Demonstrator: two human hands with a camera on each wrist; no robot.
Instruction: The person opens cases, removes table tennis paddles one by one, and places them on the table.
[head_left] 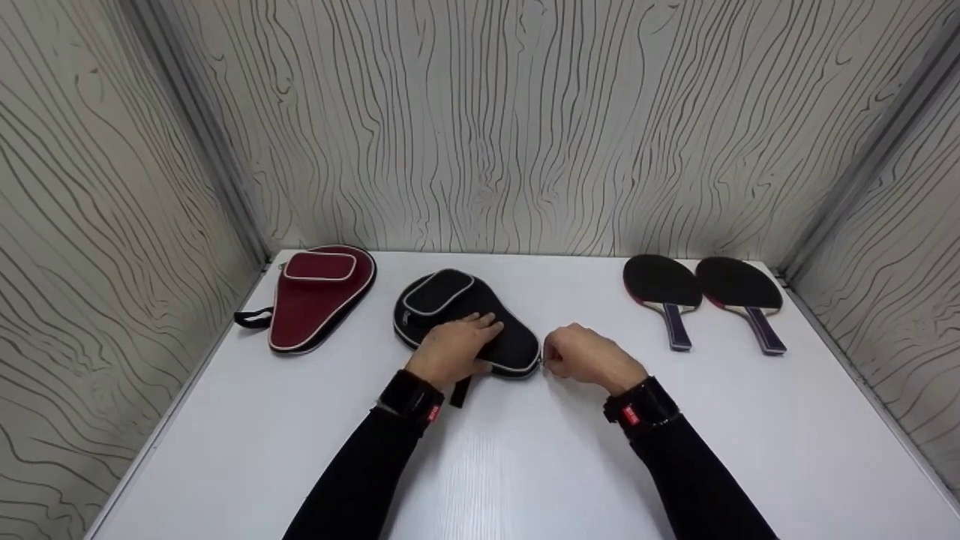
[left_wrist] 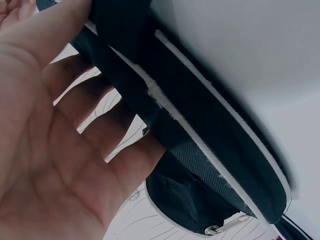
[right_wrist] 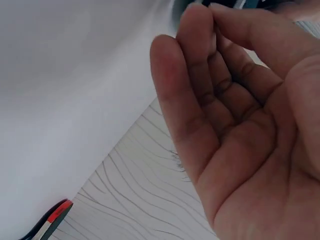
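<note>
A black paddle case (head_left: 516, 337) with white piping lies on the white table, its small zipped pocket (head_left: 441, 291) facing up. My left hand (head_left: 454, 346) rests on the case, fingers laid straight across its top and the thumb at the near edge. The case's piped side wall (left_wrist: 220, 120) fills much of the left wrist view. At the narrow right end, my right hand (head_left: 589, 354) pinches the zipper pull between thumb and fingertips; the fingers mostly cover it. From under the left hand a black strap (head_left: 460, 391) sticks out toward me.
To the left lies a red paddle case (head_left: 315, 307) with a black wrist loop (head_left: 253, 318). Two table tennis paddles (head_left: 661, 281) (head_left: 739, 283), black side up with dark handles, lie side by side at the right rear. Patterned panels (head_left: 480, 127) wall the table's back and sides.
</note>
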